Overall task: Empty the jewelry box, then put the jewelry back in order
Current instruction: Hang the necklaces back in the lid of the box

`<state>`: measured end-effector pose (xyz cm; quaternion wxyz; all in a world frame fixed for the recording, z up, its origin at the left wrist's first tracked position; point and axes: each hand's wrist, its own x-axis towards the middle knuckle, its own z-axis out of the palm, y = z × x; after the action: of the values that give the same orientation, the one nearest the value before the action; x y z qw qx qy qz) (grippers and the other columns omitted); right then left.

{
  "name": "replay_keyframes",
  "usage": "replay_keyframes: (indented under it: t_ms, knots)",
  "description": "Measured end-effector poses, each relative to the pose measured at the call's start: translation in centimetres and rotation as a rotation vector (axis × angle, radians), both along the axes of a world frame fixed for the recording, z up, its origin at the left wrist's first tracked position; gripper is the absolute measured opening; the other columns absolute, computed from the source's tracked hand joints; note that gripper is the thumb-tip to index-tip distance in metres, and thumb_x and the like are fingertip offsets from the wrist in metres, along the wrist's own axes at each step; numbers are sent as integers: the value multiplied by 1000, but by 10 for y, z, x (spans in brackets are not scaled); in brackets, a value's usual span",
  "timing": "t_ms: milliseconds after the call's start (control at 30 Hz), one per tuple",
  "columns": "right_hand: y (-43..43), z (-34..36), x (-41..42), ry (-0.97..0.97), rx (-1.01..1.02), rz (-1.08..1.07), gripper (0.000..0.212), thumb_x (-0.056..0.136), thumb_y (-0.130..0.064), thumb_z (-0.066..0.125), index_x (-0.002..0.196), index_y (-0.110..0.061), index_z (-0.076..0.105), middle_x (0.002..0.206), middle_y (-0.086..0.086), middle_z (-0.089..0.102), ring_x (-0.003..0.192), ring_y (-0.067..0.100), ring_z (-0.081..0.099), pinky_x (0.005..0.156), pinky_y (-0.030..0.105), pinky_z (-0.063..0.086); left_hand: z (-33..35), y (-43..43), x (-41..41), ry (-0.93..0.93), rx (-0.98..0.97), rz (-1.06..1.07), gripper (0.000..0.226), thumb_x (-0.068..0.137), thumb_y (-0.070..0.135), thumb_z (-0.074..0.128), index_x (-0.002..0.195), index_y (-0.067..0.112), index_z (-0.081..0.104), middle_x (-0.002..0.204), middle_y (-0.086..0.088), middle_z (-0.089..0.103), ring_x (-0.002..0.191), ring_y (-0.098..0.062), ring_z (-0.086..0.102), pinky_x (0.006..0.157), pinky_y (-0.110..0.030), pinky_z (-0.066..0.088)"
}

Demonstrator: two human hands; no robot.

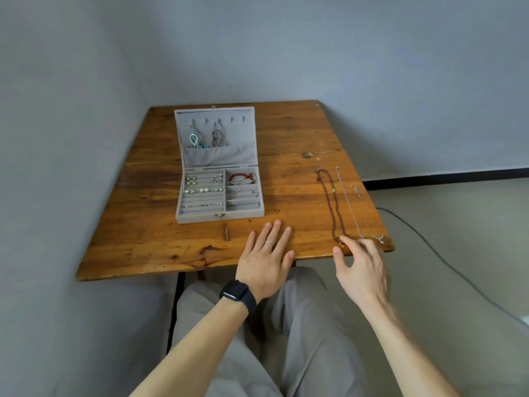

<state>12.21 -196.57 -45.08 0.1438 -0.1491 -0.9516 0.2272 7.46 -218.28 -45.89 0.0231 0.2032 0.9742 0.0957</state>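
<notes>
Here the grey box sits open toward the left of the wooden surface, its lid standing upright behind the tray. Two pieces hang from hooks in the lid: a silver and turquoise one and a brown cord, both dropping into the fabric pocket. In the tray, pearl studs and small rings sit in the padded rows on the left. A red bracelet fills the top right compartment, with thin bangles in the ones below.

Well to the right of the box, a dark red bead necklace lies stretched out lengthwise. A fine silver chain lies just beside it, and a small pendant rests near the front edge.

The left hand lies flat on the surface in front of the box, fingers straight and spread. It wears a ring, with a black watch on the wrist. The right hand is blurred at the near end of the bead necklace, fingers loosely bent and apart, thumb and forefinger on either side of the strand's tip. Whether they touch it cannot be told.

A short wooden stick lies just in front of the box.
</notes>
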Motion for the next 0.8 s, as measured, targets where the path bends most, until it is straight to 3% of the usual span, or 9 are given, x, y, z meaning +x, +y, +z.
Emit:
replay_keyframes:
  t_ms: [167,367,500,600,667,700,733,800]
  knots:
    - [-8,-6,0,45,14,43,38,92,-32,68,123,-11,70,116,3,58,102,24,58,71,35,52,-3,0,1,16,-9,6,60,104,56,4,158,32,-2,166,5,-6,152,-15,-13,120,-40,-12]
    - [-5,-10,6,142,-7,164,32,90,-12,71,121,-5,71,116,6,63,106,27,61,85,40,55,-5,2,0,24,1,8,60,103,56,4,159,32,0,167,4,-4,153,-16,-10,121,-41,-9]
    - [-5,-11,10,153,15,208,34,89,-9,72,123,-4,70,117,7,62,103,26,62,79,37,56,-3,2,1,25,1,0,60,104,54,5,159,31,2,167,3,-2,154,-17,-8,121,-42,-8]
    - [-1,-17,16,249,43,250,28,87,0,73,115,-2,74,108,8,67,92,26,67,75,33,58,2,4,5,-6,54,18,58,106,51,14,159,30,9,167,3,2,154,-17,-5,124,-42,-4]
    - [2,-18,18,297,26,252,24,88,2,71,111,-2,75,105,8,69,88,24,68,79,26,54,7,5,13,-26,208,53,53,106,45,31,156,26,29,165,2,19,153,-18,9,125,-43,10]
    - [3,-17,19,316,9,249,21,89,0,70,109,-3,76,104,7,69,88,22,68,81,23,52,10,5,22,-3,311,65,47,104,39,40,149,25,43,159,2,35,148,-20,24,121,-42,25]
    - [3,-17,22,331,-14,247,20,90,-2,70,109,-4,76,105,6,70,89,20,68,82,20,50,13,4,31,38,402,67,38,102,34,47,138,24,55,146,3,49,136,-18,39,109,-39,40]
    - [2,-15,32,342,-68,246,19,91,-7,70,109,-9,77,103,2,71,87,14,67,80,16,49,14,6,50,33,525,87,24,99,33,51,116,28,66,116,10,62,109,-10,51,86,-28,49]
